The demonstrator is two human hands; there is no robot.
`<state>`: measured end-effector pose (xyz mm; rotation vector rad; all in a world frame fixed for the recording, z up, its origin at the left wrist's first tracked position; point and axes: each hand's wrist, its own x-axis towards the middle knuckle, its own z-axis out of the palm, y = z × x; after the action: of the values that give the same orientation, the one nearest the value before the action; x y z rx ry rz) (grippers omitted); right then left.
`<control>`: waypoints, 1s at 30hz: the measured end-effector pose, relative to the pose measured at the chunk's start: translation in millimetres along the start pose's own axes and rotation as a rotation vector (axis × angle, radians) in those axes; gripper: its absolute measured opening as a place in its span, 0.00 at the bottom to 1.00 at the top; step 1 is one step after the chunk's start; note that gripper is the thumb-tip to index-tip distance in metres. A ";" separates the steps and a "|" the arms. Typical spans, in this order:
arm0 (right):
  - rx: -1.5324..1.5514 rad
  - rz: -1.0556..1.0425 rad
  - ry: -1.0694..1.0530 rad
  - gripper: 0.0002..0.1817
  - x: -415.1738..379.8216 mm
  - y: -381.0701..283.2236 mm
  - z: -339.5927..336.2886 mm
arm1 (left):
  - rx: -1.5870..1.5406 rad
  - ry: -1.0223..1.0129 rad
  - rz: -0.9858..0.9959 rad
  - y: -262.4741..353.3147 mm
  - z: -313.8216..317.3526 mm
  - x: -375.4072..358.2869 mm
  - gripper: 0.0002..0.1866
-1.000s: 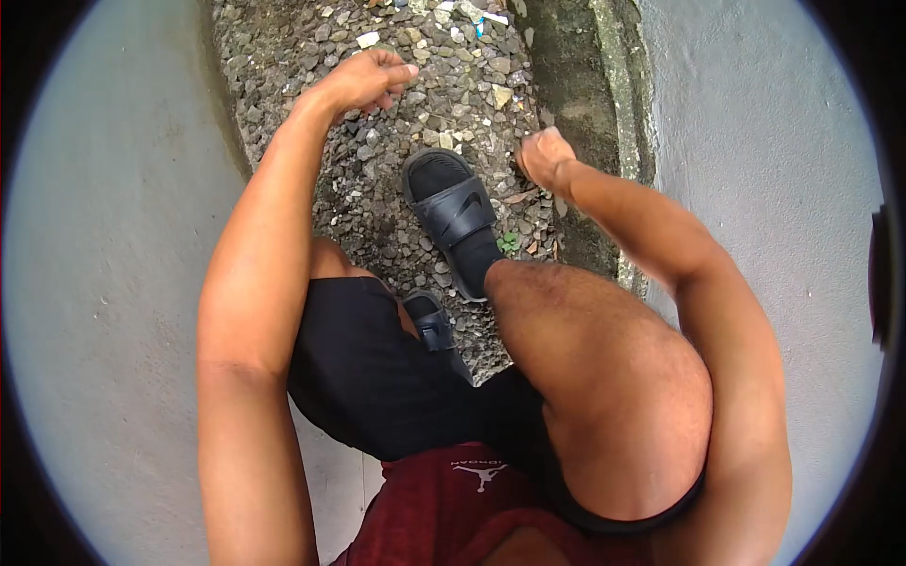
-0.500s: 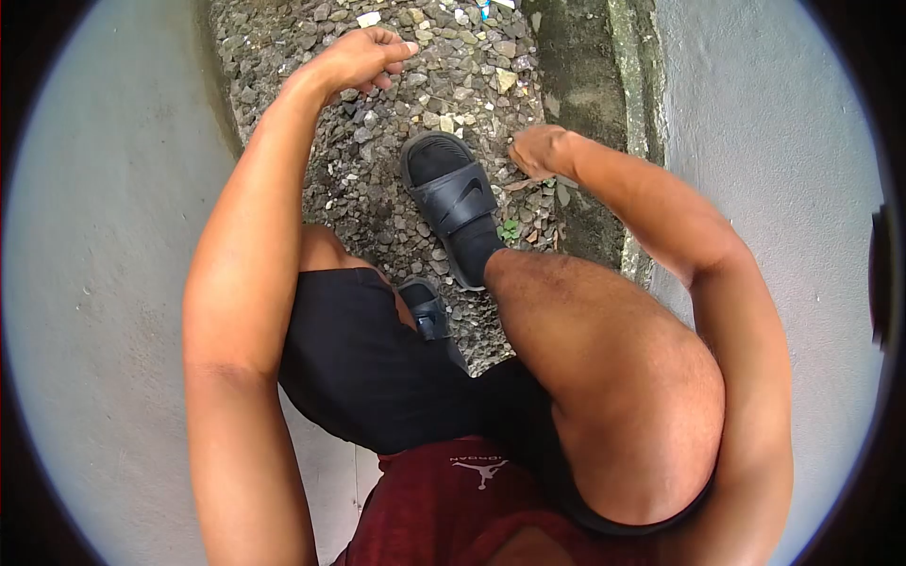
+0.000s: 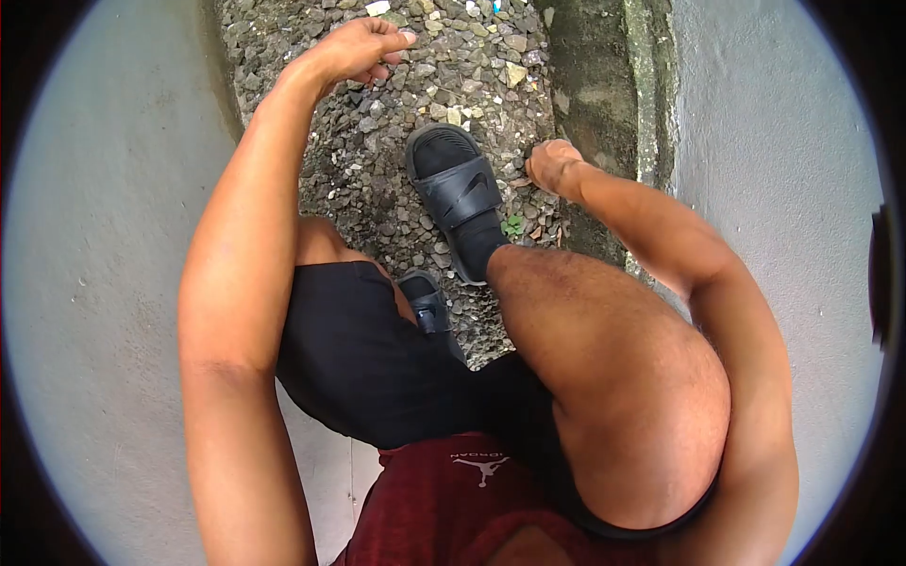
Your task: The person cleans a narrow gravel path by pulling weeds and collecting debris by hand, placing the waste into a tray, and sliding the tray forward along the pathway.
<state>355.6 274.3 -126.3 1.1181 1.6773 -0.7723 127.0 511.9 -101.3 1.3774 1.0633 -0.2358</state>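
My left hand (image 3: 363, 49) hangs over the gravel (image 3: 453, 90) at the top of the view, its thumb stretched out and its fingers loosely bent and apart. Nothing shows in it. Low beside the concrete edge, my right hand (image 3: 553, 164) reaches down to the stones with its fingers curled together. Its fingertips are turned away, so whatever they pinch is hidden. A small green plant (image 3: 512, 225) and some dry leaves lie just below that hand. Between both hands stands my foot in a black slide sandal (image 3: 460, 193).
Grey walls (image 3: 123, 283) (image 3: 764, 123) rise on both sides of the gravel strip. A mossy concrete ledge (image 3: 595, 85) runs along the right. My other sandal (image 3: 427, 307) is further back. A white scrap (image 3: 377, 8) lies near the top.
My right hand has shifted slightly right and down, its fingers still curled at the gravel. My left hand has risen a little in the view. The camera view has moved slightly.
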 end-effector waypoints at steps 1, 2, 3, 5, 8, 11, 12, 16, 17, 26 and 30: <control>0.073 0.025 -0.027 0.10 4.2 4.6 -6.6 | 0.003 0.008 0.005 -0.3 0.4 0.4 0.28; 0.148 0.051 -0.054 0.09 7.3 9.3 -13.1 | 0.007 0.013 0.011 -0.5 1.0 0.5 0.28; 0.182 0.048 -0.138 0.09 1.0 14.7 -38.0 | 0.015 0.017 0.023 -1.2 1.4 1.6 0.28; 0.232 -0.008 -0.011 0.09 36.7 39.1 -28.4 | -0.001 -0.003 0.015 -1.4 0.3 2.7 0.28; 0.586 -0.124 -0.048 0.09 27.8 45.4 -48.3 | 0.002 -0.008 0.006 -2.6 0.9 6.5 0.29; 0.348 -0.388 0.077 0.09 48.5 43.4 -10.0 | 0.017 -0.018 0.007 -2.8 0.6 9.1 0.30; 0.177 -0.374 0.194 0.09 45.4 36.9 -1.6 | 0.019 -0.022 0.009 -2.8 0.2 9.3 0.30; 0.347 -0.063 0.192 0.12 15.9 13.0 -9.6 | 0.034 0.008 0.024 -1.5 3.0 3.1 0.30; 0.406 -0.071 0.146 0.14 2.0 9.5 -20.8 | 0.030 0.004 0.024 -1.0 2.8 3.0 0.30; 0.574 -0.232 0.418 0.08 11.6 8.5 0.0 | 0.031 -0.015 0.035 0.8 4.8 -2.3 0.29; 0.760 -0.240 -0.039 0.08 11.6 -0.1 2.2 | 0.051 -0.010 0.047 -0.4 6.5 -1.4 0.28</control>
<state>354.7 276.2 -137.9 1.3922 1.5281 -1.6627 129.1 505.6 -101.6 1.4434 1.0218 -0.2363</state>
